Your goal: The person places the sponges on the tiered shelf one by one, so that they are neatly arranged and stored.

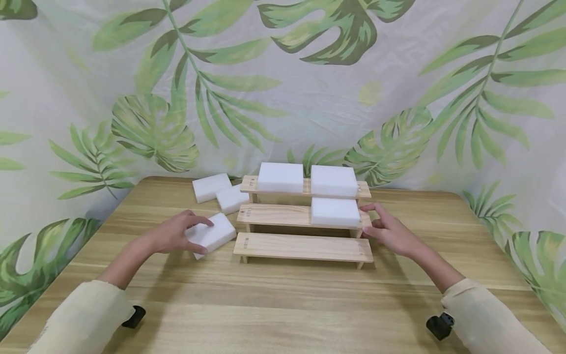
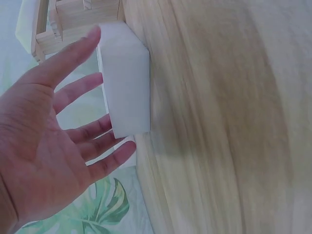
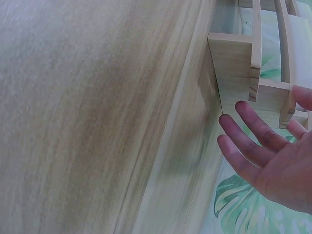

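My left hand (image 1: 177, 232) reaches over a white foam block (image 1: 221, 233) on the table, left of a three-tier wooden stand (image 1: 305, 246). Its spread fingertips lie along the block's upper edge; the left wrist view shows one digit overlapping a corner of this white block (image 2: 126, 87). On the other side, my right hand (image 1: 389, 231) holds the right end of the stand's middle tier between thumb and forefinger. Its remaining fingers (image 3: 253, 129) are spread below the board. Two foam blocks stand on the top tier, and one foam block (image 1: 335, 211) sits at the middle tier's right.
Two more white blocks (image 1: 211, 188) lie on the table behind my left hand, one against the other, near the stand's left end. The wooden table (image 1: 283, 305) reaches back to a leaf-patterned cloth (image 1: 309, 108). The stand's bottom tier is bare.
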The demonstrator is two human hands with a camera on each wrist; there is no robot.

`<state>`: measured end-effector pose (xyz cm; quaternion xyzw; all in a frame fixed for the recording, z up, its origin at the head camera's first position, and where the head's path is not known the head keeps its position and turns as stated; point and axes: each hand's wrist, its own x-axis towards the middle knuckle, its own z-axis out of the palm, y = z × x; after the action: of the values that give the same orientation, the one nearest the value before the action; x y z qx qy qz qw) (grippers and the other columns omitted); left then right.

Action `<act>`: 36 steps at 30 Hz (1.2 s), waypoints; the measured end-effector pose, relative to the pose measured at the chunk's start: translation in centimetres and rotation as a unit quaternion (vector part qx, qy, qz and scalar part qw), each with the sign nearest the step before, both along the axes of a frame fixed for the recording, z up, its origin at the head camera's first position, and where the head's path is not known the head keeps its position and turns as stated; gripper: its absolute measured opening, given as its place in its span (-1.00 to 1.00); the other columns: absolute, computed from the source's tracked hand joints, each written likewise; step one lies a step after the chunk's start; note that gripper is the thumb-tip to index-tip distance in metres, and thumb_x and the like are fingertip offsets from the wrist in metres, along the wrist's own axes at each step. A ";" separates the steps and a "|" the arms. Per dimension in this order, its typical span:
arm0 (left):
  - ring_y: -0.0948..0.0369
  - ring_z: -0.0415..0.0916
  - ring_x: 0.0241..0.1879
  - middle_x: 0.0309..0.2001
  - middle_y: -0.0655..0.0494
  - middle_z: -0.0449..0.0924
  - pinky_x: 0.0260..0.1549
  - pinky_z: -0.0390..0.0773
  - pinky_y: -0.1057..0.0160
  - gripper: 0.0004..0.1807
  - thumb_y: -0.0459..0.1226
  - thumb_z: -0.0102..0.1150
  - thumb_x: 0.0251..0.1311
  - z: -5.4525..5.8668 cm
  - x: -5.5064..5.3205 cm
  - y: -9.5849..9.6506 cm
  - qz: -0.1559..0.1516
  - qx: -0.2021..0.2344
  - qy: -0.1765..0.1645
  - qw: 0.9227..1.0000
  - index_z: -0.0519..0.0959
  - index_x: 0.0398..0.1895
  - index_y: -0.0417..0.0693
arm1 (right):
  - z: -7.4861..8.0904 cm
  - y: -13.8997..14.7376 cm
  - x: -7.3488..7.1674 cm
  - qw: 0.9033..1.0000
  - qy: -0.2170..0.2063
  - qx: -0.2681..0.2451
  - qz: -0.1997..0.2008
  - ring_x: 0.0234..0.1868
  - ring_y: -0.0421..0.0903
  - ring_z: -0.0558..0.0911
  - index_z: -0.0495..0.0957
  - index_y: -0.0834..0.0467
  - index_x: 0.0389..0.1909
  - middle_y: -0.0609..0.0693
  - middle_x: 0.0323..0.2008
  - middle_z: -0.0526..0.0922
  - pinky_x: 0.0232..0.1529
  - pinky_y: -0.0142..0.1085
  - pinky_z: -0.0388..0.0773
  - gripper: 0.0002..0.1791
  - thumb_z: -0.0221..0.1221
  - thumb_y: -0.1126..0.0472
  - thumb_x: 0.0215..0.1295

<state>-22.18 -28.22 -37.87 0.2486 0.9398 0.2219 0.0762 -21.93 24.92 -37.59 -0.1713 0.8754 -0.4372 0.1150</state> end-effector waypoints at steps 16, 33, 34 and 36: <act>0.04 0.40 -0.14 -0.04 -0.22 0.47 -0.19 0.47 0.11 -0.08 -0.13 0.64 -0.05 -0.3 0.6 -0.7 -0.001 -0.008 -0.006 1.000 0.44 0.40 -0.24 | -0.1 0.0 -0.1 1.000 -0.001 -0.001 -0.004 0.05 0.23 0.70 0.09 0.25 0.49 0.28 -0.12 0.75 -0.09 0.08 0.62 -0.43 0.03 0.26 0.58; -0.20 0.48 0.09 0.14 -0.39 0.46 -0.04 0.54 -0.14 -0.15 -0.24 0.59 -0.01 0.2 0.3 -0.9 0.024 0.018 0.029 0.999 0.43 0.39 -0.21 | -0.1 0.0 -0.1 1.000 0.001 0.003 -0.006 0.03 0.19 0.71 0.11 0.26 0.47 0.25 -0.15 0.76 -0.15 0.00 0.61 -0.45 0.03 0.27 0.57; -0.19 0.49 0.08 0.15 -0.40 0.45 -0.06 0.54 -0.12 -0.16 -0.25 0.58 -0.02 0.3 0.3 -0.9 0.026 0.020 0.031 0.999 0.43 0.38 -0.21 | -0.1 0.0 -0.1 1.000 0.001 0.002 -0.007 0.02 0.19 0.71 0.11 0.26 0.47 0.25 -0.15 0.76 -0.16 0.00 0.60 -0.45 0.03 0.27 0.57; -0.14 0.49 0.01 0.14 -0.39 0.46 -0.10 0.54 -0.07 -0.17 -0.26 0.58 -0.03 0.5 0.4 -0.9 0.029 0.026 0.036 0.999 0.44 0.37 -0.20 | 0.0 -0.1 -0.1 1.000 0.001 0.003 -0.007 0.02 0.18 0.71 0.11 0.26 0.47 0.25 -0.14 0.76 -0.16 -0.01 0.60 -0.45 0.03 0.27 0.57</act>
<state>-21.77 -29.11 -37.38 0.2314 0.9426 0.2389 0.0295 -22.06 24.86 -37.63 -0.1650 0.8782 -0.4350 0.1111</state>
